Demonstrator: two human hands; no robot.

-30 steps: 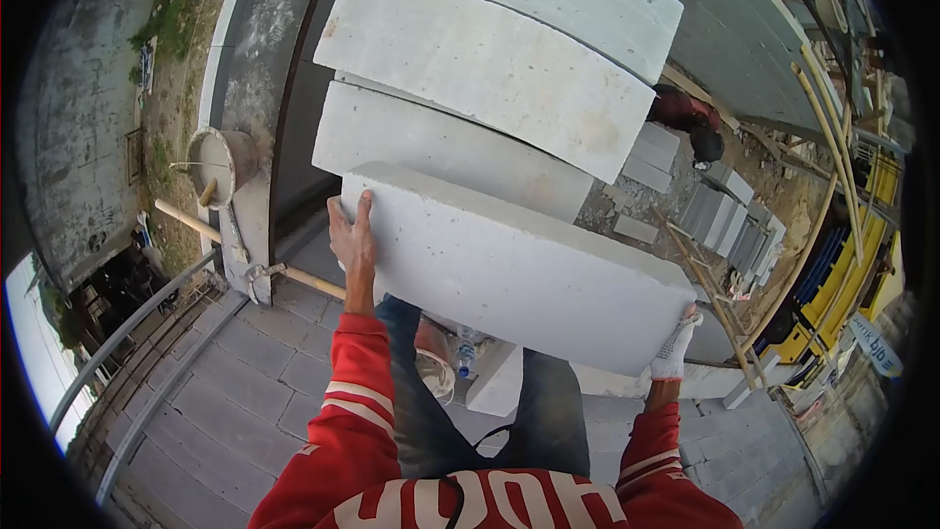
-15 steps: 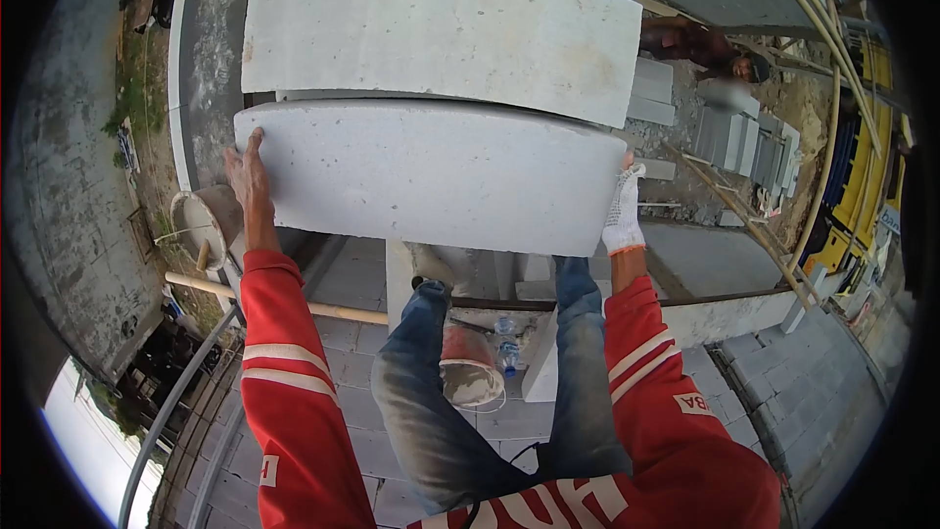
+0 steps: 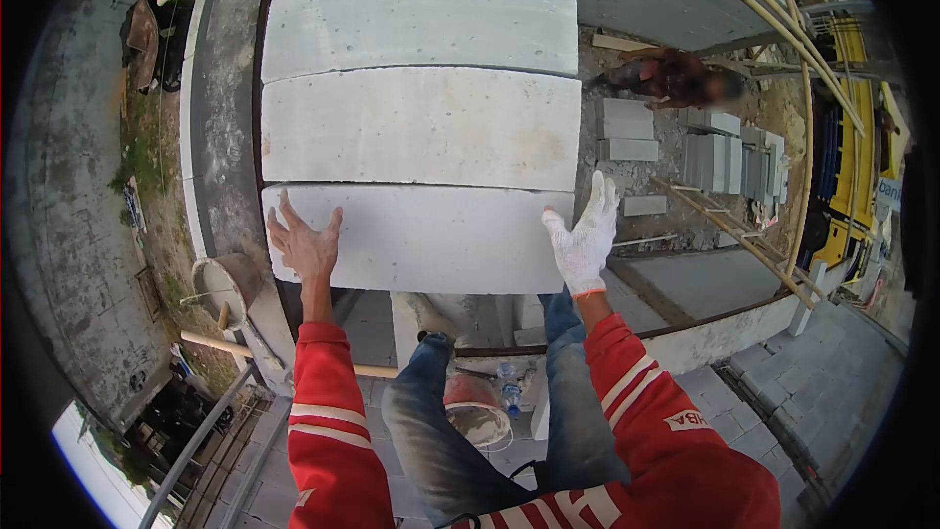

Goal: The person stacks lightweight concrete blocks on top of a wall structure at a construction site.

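A pale aerated concrete block (image 3: 431,245) lies nearest me, its long edge right against a middle block (image 3: 421,127). Beyond that one is a third block (image 3: 421,24), set in the same row. Over the near block's left end my bare left hand (image 3: 308,247) hovers, fingers spread and gripping nothing. My right hand (image 3: 584,243), in a white knit glove, is open at the opposite end. Its thumb overlaps the block's right edge in this view, and the other fingers point away from me past the corner.
A mortar bucket (image 3: 220,284) stands at left by a bamboo pole (image 3: 213,344). Between my legs sit a red bucket (image 3: 474,397) and a plastic bottle (image 3: 511,397). Below right, a person (image 3: 676,78) is near stacked blocks (image 3: 713,165) and a wooden ladder (image 3: 725,216).
The near block has gone from held between both hands, with a gap behind it, to lying against the middle block. Both hands have let go and opened.
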